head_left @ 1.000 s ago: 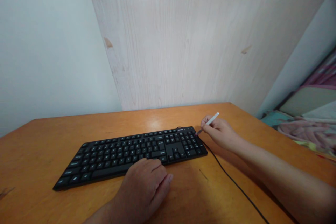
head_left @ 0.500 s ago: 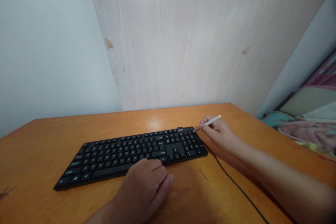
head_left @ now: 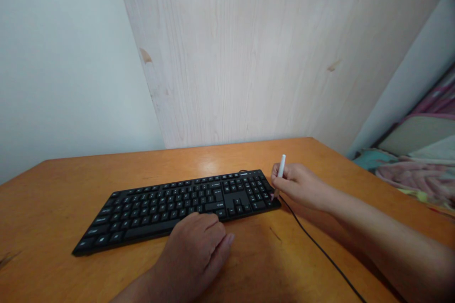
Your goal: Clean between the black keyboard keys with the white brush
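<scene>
A black keyboard (head_left: 167,206) lies at a slant on the table. My right hand (head_left: 296,182) pinches a small brush (head_left: 282,166) with a white handle, held nearly upright. Its pinkish-brown tip, somewhat blurred, is at the right edge of the number pad, by the lower keys. At the keyboard's front edge, just below the space bar's right end, rests my left hand (head_left: 195,251). The fingers there are curled against that edge, their tips hidden behind the knuckles, with the thumb lying alongside.
A black cable (head_left: 320,248) runs from behind the keyboard, under my right hand and down to the lower right. The orange-brown wooden table (head_left: 106,170) meets a pale wood-grain panel (head_left: 231,66) at the back. Beyond its right edge lies rumpled bedding (head_left: 401,173).
My right hand has brought the brush tip down the number pad's right side toward the near corner, and the handle has swung more upright. My left hand stays in place.
</scene>
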The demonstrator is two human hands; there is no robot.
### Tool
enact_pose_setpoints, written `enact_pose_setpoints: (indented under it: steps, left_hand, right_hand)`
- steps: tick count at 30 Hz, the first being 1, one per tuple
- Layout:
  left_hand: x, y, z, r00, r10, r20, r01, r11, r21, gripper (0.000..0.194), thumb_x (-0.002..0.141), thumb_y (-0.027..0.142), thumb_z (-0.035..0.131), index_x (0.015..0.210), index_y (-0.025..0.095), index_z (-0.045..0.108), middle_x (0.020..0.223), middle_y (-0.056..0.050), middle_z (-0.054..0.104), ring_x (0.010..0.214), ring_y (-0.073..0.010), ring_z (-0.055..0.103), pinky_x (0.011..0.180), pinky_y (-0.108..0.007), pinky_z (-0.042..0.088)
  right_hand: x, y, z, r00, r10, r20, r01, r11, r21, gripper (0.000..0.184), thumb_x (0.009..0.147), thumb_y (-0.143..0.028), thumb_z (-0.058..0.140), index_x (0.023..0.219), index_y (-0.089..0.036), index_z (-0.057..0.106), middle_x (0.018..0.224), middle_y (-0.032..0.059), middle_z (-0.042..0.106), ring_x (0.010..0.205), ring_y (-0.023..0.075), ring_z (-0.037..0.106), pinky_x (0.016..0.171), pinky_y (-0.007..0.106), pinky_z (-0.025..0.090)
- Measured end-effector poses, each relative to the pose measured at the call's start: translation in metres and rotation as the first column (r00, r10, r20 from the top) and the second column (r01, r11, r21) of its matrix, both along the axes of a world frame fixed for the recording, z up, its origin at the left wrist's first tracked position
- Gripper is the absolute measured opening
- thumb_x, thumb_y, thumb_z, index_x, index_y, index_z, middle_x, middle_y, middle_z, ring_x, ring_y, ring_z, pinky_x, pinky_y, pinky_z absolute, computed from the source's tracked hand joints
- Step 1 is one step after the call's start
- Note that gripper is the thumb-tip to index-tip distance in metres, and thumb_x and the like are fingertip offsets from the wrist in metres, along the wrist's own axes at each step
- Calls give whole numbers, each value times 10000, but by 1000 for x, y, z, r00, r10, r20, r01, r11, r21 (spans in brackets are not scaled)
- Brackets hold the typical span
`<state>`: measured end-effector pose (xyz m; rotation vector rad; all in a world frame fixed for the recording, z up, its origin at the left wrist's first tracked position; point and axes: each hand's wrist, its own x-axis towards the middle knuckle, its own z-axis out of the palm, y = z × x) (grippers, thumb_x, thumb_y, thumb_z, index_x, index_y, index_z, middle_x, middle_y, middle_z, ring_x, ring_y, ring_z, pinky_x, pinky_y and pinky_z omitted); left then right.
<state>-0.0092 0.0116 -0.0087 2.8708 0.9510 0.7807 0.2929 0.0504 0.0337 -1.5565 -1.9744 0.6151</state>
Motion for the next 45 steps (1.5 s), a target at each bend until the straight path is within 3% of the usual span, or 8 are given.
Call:
enact_pose_setpoints:
  steps: [5,12,18,22,31,35,39,45]
  left_hand:
    - [0,0,0,1000,-1,5,1,1000,14,255,956,232,470,712,197,534,696,-7,556,640,-156,498,606,-311,343]
    - [0,0,0,1000,5,-4,-5,1000,10,256,957,232,467,714,195,537,703,-12,565,640,-158,497,612,-307,343]
    - [1,0,1,1000,-5,3,5,1000,15,257,957,224,465,712,194,534,694,-12,563,637,-159,495,607,-306,330]
    - [2,0,1,1000,-4,7,4,1000,13,252,958,223,467,717,194,535,697,-10,565,638,-159,495,609,-307,327]
    - [1,0,1,1000,3,-4,-3,1000,1,248,958,229,471,720,197,536,705,-9,563,640,-160,489,608,-316,325]
    - [1,0,1,1000,2,5,-2,1000,4,253,958,232,471,717,198,539,698,-8,561,640,-159,489,610,-314,327]
    - [1,-1,2,1000,-2,15,2,1000,9,258,957,231,471,710,195,536,693,-9,560,637,-156,489,609,-307,329]
    - [1,0,2,1000,-1,7,1,1000,7,252,958,230,467,718,196,532,702,-11,567,638,-160,490,609,-308,329]
  right_hand:
    - [-2,-7,3,978,45,-205,-82,980,-179,142,836,-211,473,703,-224,520,575,-5,664,547,175,655,526,265,439]
    - [-6,-1,4,956,28,-293,-95,972,-215,159,818,-236,469,662,-237,495,523,4,671,530,188,649,547,289,443]
    - [4,16,-11,970,-25,-243,39,998,55,170,857,-311,527,711,-225,538,600,-7,659,598,171,596,619,298,429]
    - [9,24,-19,984,-9,-178,40,984,176,169,875,-317,540,754,-216,604,723,10,659,732,188,603,720,321,441]
    - [4,25,-33,938,-111,-328,167,975,147,203,881,-407,584,851,-215,641,816,42,676,772,209,635,691,324,480]
    - [2,20,-27,964,-128,-233,161,979,129,174,881,-372,568,835,-221,642,765,39,677,742,212,628,679,328,478]
    - [3,10,-12,996,-54,-76,62,991,115,118,845,-276,564,757,-230,629,730,19,686,717,201,624,707,322,475]
    - [-4,-9,11,998,47,-39,-49,998,-51,186,832,-231,550,653,-227,597,608,17,689,582,183,613,585,285,439]
